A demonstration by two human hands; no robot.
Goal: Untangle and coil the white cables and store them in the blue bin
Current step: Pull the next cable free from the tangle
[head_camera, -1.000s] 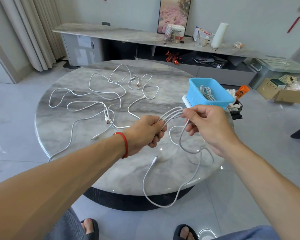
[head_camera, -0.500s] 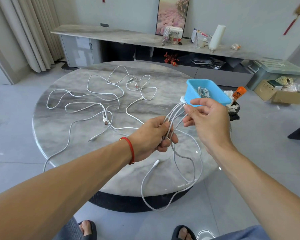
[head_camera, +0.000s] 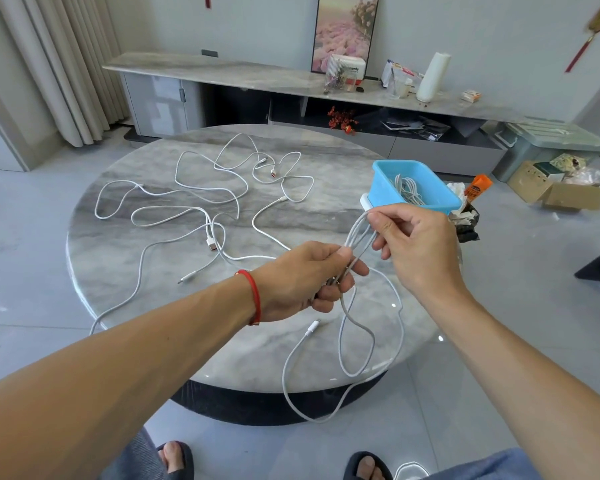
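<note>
My left hand [head_camera: 309, 278] grips a bundle of folded loops of a white cable [head_camera: 355, 240] above the round marble table [head_camera: 153, 306]. My right hand [head_camera: 416, 247] pinches the upper ends of those loops just in front of the blue bin [head_camera: 381, 188]. The cable's slack hangs down in long loops [head_camera: 357, 341] past the table's near edge, with its plug end free. The blue bin stands at the table's right edge and holds a coiled white cable [head_camera: 409, 188]. Several tangled white cables [head_camera: 222, 199] lie spread over the table's middle and left.
A small bin with rubbish and an orange tube [head_camera: 477, 187] stands just right of the table. Cardboard boxes [head_camera: 561, 192] and a green crate lie on the floor at right. A long low cabinet [head_camera: 291, 84] runs along the back wall. My sandalled feet are below.
The loops between my hands have swung from lying sideways to standing more upright. My right hand rose slightly toward the bin, and the hanging slack gathered into longer loops.
</note>
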